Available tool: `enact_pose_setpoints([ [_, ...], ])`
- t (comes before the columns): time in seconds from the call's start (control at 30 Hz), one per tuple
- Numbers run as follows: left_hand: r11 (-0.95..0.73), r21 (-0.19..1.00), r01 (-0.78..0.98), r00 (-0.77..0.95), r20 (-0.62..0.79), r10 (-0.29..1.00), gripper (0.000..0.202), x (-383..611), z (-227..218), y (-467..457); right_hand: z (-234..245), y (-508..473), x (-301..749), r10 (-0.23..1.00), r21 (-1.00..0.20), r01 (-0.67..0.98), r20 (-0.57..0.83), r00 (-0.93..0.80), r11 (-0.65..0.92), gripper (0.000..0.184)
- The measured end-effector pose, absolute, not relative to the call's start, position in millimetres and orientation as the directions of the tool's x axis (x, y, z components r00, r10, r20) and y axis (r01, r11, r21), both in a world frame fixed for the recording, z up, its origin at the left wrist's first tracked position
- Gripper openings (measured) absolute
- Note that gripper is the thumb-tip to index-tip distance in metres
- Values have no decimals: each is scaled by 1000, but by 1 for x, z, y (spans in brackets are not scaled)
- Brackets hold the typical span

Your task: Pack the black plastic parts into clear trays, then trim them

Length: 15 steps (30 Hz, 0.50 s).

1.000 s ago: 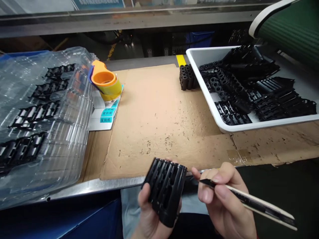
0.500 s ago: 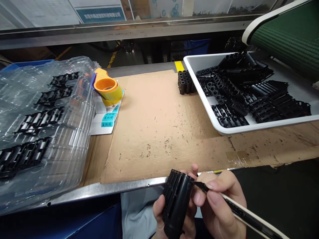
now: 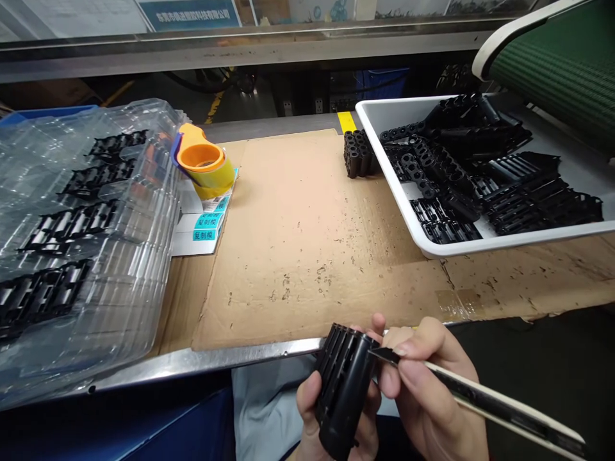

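Head view: we have one black plastic part (image 3: 343,390), tilted, at the near edge of the table (image 3: 216,360); it is glossy and ribbed lengthwise, with one smooth rounded side. Our left hand (image 3: 312,422) is clamped round it; our right hand (image 3: 437,390) is closed on one knife (image 3: 509,408), its dark tip at the part's upper edge. We count four black pieces (image 3: 98,178) in the clear trays (image 3: 127,282), one tape dispenser (image 3: 206,176) and one white bin (image 3: 473,248), whose heaped contents (image 3: 523,202) we cannot count.
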<state>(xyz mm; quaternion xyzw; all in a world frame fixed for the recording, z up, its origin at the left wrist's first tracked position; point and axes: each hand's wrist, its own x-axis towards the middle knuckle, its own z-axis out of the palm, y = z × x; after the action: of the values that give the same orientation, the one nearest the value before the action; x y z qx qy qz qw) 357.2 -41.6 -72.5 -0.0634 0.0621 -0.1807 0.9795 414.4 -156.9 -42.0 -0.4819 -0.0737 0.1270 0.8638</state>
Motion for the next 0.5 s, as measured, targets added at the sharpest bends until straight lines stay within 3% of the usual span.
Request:
enact_pose_setpoints([
  [0.1, 925, -113, 362, 915, -148, -376, 25, 355, -76, -41, -41, -152, 410, 241, -881, -40, 85, 967, 472, 8],
  [0.23, 932, -70, 355, 912, -191, -362, 37, 353, -84, -40, -38, -147, 406, 127, -885, -29, 34, 991, 465, 5],
  [0.37, 949, -26, 314, 948, -49, -315, 40, 356, -88, -45, -37, -154, 411, 283, -861, -90, 65, 957, 500, 8],
  [0.43, 975, 73, 210, 976, 45, -213, 47, 358, -89, -47, -38, -159, 415, 286, -840, -98, 70, 956, 533, 9],
  [0.5, 960, 264, 92, 993, 42, -107, 58, 358, -88, -43, -38, -163, 420, 233, -836, -65, 77, 970, 545, 7],
])
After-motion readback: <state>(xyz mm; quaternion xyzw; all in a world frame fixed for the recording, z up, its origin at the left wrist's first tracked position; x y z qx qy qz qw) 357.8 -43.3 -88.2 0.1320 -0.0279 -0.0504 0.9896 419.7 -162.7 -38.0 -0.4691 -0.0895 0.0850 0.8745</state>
